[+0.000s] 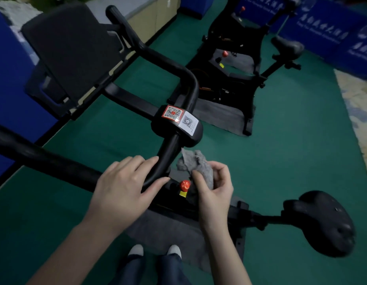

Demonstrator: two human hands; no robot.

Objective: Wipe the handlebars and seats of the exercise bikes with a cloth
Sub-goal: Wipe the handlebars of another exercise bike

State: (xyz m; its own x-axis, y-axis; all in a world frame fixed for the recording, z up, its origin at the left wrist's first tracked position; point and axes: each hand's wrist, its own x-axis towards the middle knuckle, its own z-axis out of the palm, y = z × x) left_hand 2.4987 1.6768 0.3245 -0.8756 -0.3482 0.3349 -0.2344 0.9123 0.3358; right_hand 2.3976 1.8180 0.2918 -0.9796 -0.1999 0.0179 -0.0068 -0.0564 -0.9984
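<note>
The black handlebar of the nearest exercise bike runs across the middle of the view, with QR stickers on its centre block. My left hand rests on the handlebar's lower bend with fingers nearly straight. My right hand holds a crumpled grey cloth just right of that bend, apart from the bar. This bike's black seat is at the lower right. A second bike stands farther back, with its seat at the upper right.
A black screen panel is mounted at the upper left of the handlebar. A red knob sits on the frame below my hands. Grey mats lie under both bikes on the green floor. Blue banners line the far right.
</note>
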